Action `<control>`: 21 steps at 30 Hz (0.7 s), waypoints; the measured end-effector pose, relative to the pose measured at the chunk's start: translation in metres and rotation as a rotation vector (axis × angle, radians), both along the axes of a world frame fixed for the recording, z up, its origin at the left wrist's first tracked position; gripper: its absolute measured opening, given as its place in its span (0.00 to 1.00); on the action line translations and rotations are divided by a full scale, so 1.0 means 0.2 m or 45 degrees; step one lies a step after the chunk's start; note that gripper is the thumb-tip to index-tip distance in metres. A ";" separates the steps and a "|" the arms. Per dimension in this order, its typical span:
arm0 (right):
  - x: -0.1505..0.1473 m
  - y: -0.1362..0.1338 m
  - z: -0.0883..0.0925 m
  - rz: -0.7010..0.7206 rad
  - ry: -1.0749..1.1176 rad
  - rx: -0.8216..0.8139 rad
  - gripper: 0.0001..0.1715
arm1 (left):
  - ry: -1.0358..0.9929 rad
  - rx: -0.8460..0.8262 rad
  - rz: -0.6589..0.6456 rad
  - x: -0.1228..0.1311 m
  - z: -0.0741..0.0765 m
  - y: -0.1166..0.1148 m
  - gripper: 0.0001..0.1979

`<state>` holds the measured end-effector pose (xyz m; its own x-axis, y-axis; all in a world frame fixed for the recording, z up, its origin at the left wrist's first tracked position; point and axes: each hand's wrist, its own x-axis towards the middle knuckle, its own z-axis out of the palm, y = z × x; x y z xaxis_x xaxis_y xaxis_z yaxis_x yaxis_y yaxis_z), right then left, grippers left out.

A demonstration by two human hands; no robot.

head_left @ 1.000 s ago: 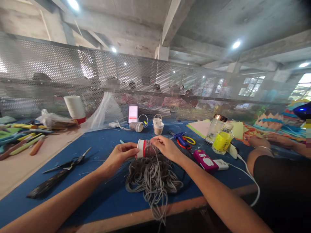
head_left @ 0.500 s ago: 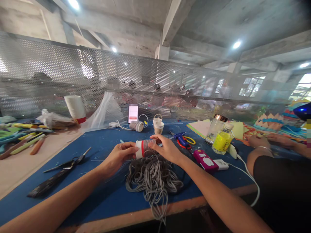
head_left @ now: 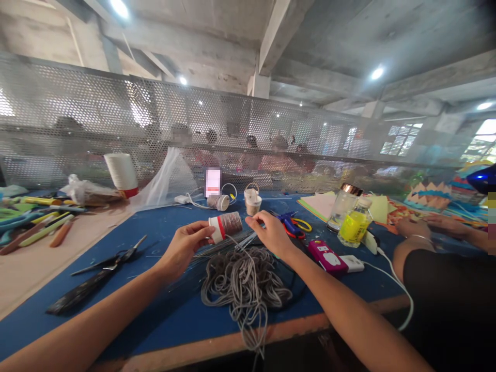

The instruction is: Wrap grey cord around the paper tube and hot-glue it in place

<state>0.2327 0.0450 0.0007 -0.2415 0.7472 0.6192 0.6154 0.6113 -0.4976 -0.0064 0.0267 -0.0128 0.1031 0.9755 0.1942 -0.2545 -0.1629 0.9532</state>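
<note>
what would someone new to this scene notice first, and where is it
Probably the tangled heap of grey cord, front and centre on the blue tabletop. Just above it in the picture, the left hand holds a white, red-banded paper cup on its side, partly wrapped in cord. The bright yellow bottle stands out to the right, and the large dark scissors to the left.

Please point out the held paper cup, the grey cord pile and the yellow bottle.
Paper cup (head_left: 229, 225), head view: its wrapped side.
Grey cord pile (head_left: 248, 279), head view: its middle loops.
Yellow bottle (head_left: 353, 228), head view: its body.
</note>
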 end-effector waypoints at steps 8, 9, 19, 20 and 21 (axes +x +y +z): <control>0.23 0.12 0.06 -0.554 -0.289 0.120 0.10 | -0.024 -0.025 0.044 -0.02 -0.02 0.03 0.08; 0.28 0.15 0.06 -0.662 -0.348 0.066 0.11 | -0.021 -0.026 0.042 -0.02 -0.02 0.04 0.08; 0.42 0.23 -0.04 -0.924 -0.813 -0.413 0.27 | 0.007 -0.038 0.016 -0.02 -0.02 0.04 0.09; 0.41 0.24 -0.04 -0.945 -0.822 -0.419 0.28 | 0.008 -0.040 0.013 -0.02 -0.02 0.03 0.09; 0.41 0.24 -0.04 -0.965 -0.831 -0.427 0.29 | 0.007 -0.039 0.011 -0.02 -0.02 0.03 0.09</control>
<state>0.3149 0.0923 -0.0076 0.1485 0.9510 0.2712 0.9882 -0.1530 -0.0046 -0.0104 0.0328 -0.0173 0.0955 0.9819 0.1635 -0.2483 -0.1355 0.9592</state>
